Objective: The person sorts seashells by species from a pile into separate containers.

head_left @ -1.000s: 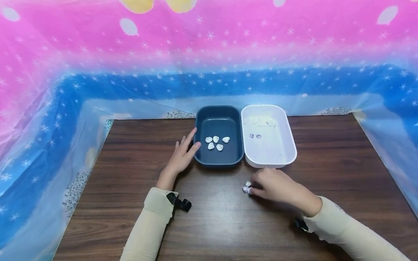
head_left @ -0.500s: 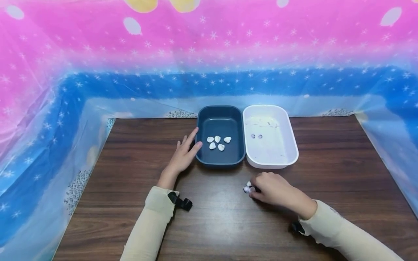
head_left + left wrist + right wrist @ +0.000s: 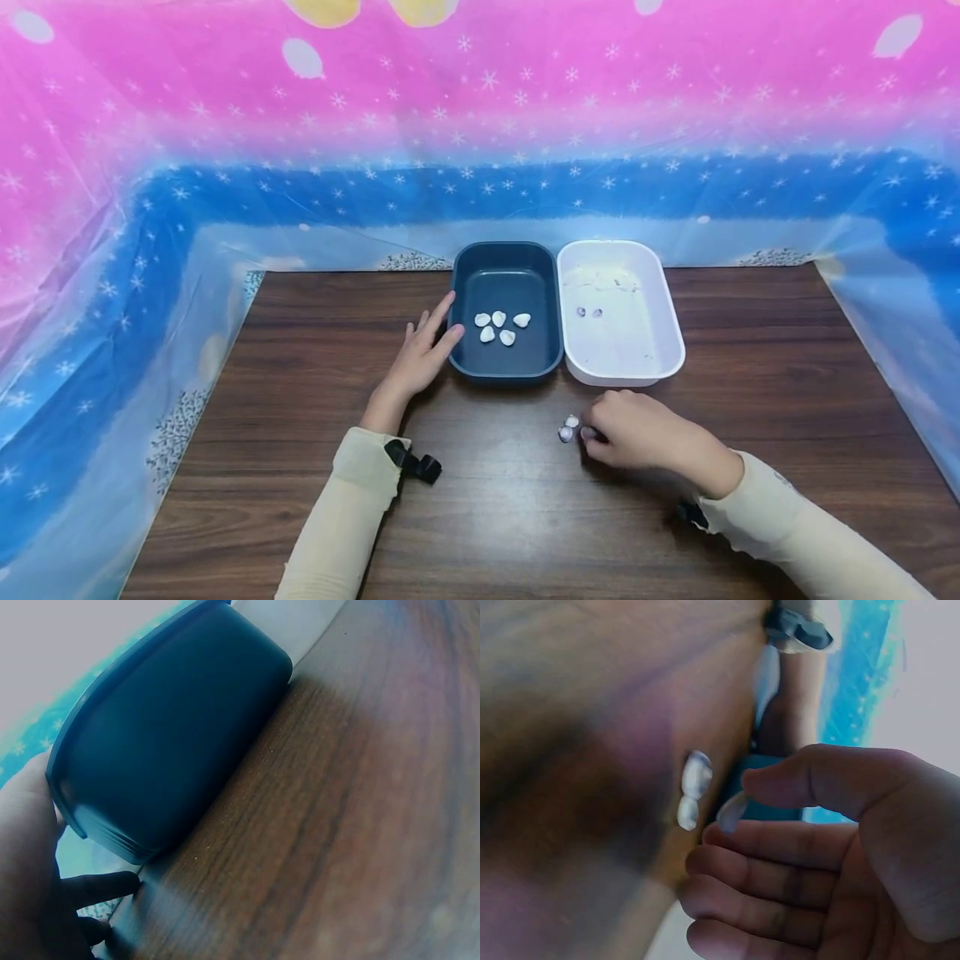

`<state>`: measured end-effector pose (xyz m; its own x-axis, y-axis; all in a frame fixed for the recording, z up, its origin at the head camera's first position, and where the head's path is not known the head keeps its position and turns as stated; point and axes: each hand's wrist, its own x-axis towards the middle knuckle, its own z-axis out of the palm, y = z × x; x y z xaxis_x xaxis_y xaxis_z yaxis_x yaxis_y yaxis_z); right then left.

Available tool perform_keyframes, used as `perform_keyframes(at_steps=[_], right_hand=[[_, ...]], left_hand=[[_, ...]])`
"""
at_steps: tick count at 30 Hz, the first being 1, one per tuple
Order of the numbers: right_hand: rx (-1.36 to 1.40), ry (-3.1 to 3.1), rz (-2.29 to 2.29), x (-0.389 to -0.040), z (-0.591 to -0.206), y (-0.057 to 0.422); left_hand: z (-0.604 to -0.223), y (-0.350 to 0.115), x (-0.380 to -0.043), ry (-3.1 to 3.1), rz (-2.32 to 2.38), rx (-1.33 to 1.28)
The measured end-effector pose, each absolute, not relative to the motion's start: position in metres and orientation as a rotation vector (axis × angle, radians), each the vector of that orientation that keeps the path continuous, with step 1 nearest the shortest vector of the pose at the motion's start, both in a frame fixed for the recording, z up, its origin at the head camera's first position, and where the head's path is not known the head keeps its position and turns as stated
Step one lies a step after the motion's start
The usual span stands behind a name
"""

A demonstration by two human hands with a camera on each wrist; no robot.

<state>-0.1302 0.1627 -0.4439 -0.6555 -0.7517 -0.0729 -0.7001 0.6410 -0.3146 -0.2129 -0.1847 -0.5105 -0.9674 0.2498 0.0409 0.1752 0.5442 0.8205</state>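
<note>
My right hand (image 3: 637, 429) is just above the table in front of the white tray (image 3: 671, 342). In the right wrist view, its thumb and index finger pinch a small pale seashell (image 3: 732, 812). Two more seashells (image 3: 567, 428) lie on the wood just left of that hand, touching each other. My left hand (image 3: 416, 358) rests against the left side of the dark blue tray (image 3: 506, 367), with thumb and fingers extended at its rim. Several white seashells (image 3: 507, 338) lie inside the dark tray. Two small purplish shells (image 3: 588, 312) lie in the white one.
Both trays stand side by side at the back of the brown wooden table (image 3: 480, 500). Behind and along the sides hangs a pink and blue snowflake cloth (image 3: 480, 125). A black strap device (image 3: 414, 462) is on the left wrist.
A seashell from the small group on the table is now pinched in my right hand, which has drawn slightly right, away from the other two. My left hand stays at the dark tray.
</note>
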Motion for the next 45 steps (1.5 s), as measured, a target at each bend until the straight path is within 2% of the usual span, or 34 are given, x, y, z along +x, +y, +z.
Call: perform_keyframes(at_steps=[6, 24, 45], right_hand=[[-1.266, 2.601, -0.457, -0.138, -0.434, 0.166], [-1.182, 2.755, -0.459, -0.169, -0.394, 0.185], [-0.846, 2.753, -0.406, -0.253, -0.441, 0.208]], left_hand=[[-0.509, -0.184, -0.213, 2.699, 1.394, 0.366], [-0.51, -0.185, -0.212, 2.69, 1.413, 0.376], [-0.51, -0.183, -0.213, 2.696, 1.393, 0.349]])
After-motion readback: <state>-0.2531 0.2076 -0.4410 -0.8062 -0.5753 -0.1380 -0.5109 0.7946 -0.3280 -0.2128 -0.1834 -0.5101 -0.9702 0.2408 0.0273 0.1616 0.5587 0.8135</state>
